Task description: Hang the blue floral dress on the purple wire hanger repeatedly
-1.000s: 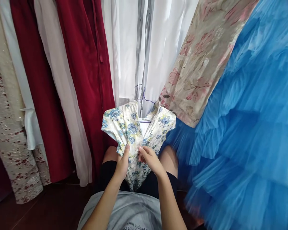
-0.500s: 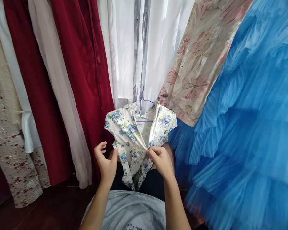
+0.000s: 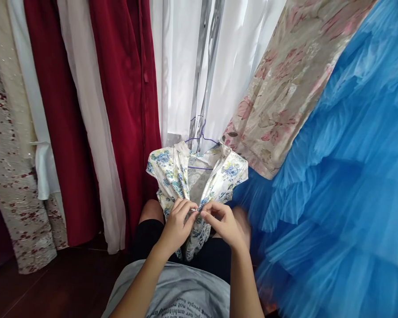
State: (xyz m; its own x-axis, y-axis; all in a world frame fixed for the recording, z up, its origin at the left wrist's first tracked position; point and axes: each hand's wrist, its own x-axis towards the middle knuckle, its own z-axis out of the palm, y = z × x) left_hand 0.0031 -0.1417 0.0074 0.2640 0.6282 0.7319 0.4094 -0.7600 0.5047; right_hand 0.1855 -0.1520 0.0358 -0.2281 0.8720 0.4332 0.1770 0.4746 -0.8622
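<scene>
A white dress or blouse with blue flowers (image 3: pixel 175 172) lies over my lap, its front parted in a V at the neck. Inside its shoulders is a thin purple hanger (image 3: pixel 202 138), the hook pointing away from me. My left hand (image 3: pixel 181 221) pinches the left front edge at the bottom of the V. Close beside it, my right hand (image 3: pixel 222 221) pinches the right front edge. The fingertips of both hands nearly meet. Whatever fastening lies between them is too small to make out.
Dark red garments (image 3: pixel 119 88), a pale sheer one (image 3: pixel 89 132) and a sequinned one (image 3: pixel 16 212) hang to the left. White cloth (image 3: pixel 179 66) hangs ahead. To the right are a beige floral garment (image 3: pixel 285 88) and a large blue ruffled tulle dress (image 3: pixel 351 198).
My left hand has come from the garment's left side to the front opening and closed on its edge. My right hand stays at the opening. The view has shifted slightly.
</scene>
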